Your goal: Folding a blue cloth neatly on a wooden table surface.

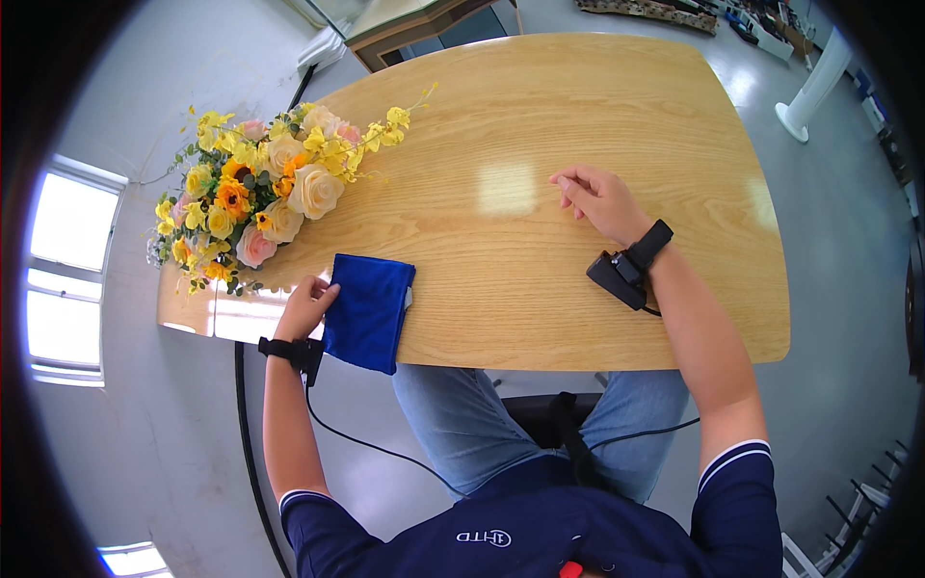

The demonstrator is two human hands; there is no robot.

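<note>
The left hand (pixel 306 306) grips the left edge of a blue folded cloth (pixel 367 310); the right hand (pixel 597 200) rests loosely curled, holding nothing, on the wooden bench (pixel 540 289). The soft, plain cloth overhangs the bench's near edge, so a tug could drop it. A flower bouquet (pixel 260 197) lies close by.

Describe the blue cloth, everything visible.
The blue cloth is a deep royal blue, soft-looking fabric folded into a rough rectangle, with a small pale tab showing at its right edge. It lies flat on the wooden table at the near-left edge, its lower corner hanging slightly over. The left hand grips its left edge. The flower arrangement sits beyond it, apart.
</note>
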